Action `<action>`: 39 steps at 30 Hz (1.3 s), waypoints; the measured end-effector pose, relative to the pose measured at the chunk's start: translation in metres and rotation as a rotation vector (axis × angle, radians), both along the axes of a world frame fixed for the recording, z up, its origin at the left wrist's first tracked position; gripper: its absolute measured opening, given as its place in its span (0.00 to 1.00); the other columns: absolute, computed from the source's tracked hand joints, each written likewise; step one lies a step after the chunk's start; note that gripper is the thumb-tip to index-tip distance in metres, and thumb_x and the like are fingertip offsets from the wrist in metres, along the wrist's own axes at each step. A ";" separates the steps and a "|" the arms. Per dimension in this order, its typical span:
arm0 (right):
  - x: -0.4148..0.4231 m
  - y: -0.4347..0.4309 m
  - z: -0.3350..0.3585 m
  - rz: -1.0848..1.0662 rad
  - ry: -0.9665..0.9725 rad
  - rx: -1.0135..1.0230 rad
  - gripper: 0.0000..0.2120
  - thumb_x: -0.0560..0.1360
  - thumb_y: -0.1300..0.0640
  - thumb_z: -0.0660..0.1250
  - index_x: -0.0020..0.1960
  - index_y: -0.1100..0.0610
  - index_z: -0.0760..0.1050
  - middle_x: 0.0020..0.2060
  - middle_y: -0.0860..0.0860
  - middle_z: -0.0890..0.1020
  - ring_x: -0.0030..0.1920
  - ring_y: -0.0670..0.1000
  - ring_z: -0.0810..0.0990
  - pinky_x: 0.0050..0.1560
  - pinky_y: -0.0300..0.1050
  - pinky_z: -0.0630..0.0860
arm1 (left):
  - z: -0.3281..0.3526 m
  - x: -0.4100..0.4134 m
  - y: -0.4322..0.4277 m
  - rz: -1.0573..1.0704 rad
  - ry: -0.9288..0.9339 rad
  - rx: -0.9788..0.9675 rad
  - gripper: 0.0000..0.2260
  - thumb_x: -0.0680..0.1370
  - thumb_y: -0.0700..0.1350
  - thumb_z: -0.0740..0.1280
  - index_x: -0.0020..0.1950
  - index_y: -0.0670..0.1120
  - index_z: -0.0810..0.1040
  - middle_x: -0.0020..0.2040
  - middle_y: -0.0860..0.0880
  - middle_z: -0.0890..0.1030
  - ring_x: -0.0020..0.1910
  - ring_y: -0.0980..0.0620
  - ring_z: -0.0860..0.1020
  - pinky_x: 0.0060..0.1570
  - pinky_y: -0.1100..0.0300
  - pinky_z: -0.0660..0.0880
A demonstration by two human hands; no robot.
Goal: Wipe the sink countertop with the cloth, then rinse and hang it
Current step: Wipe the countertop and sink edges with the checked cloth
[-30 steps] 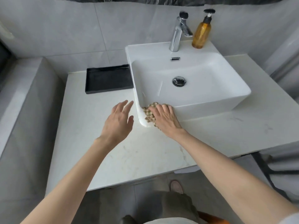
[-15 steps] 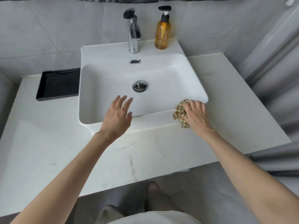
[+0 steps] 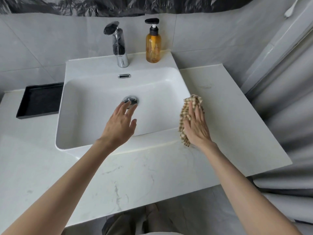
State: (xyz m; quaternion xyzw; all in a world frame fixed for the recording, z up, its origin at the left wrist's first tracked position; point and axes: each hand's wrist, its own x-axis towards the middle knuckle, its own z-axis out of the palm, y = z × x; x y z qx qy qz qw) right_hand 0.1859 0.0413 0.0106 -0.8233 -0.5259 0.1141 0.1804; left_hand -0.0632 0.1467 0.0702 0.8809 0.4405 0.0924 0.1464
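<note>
- Since half a second ago my right hand (image 3: pixel 196 126) has slid the cloth (image 3: pixel 189 119) from the basin's front right corner up along its right side, toward the back of the countertop (image 3: pixel 228 116).
- Countertop: white marbled stone, with the cloth on its right part, touching the outer right wall of the sink (image 3: pixel 101 138).
- Sink: white rectangular basin sitting on the countertop, chrome drain (image 3: pixel 130 100) at its middle, tap (image 3: pixel 119 46) and amber soap bottle (image 3: pixel 153 43) on its back ledge.
- Black tray (image 3: pixel 40 100) sits on the countertop's left part, against the sink's left side.
- Left hand (image 3: pixel 121 124) hovers over the basin's front half, fingers loosely spread, holding nothing.
- Right hand lies flat on the cloth, fingers together and extended, pressing it down.
- Cloth: beige-and-brown checked weave, bunched into a long crumpled strip that shows beyond my fingertips and along the thumb side.
</note>
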 end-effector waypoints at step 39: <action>-0.161 0.354 0.020 0.403 -0.099 0.034 0.25 0.82 0.52 0.50 0.78 0.56 0.53 0.77 0.56 0.55 0.77 0.53 0.52 0.76 0.46 0.47 | -0.014 -0.150 0.183 0.280 -0.059 -0.081 0.23 0.80 0.43 0.59 0.75 0.47 0.60 0.76 0.47 0.60 0.77 0.46 0.53 0.72 0.55 0.58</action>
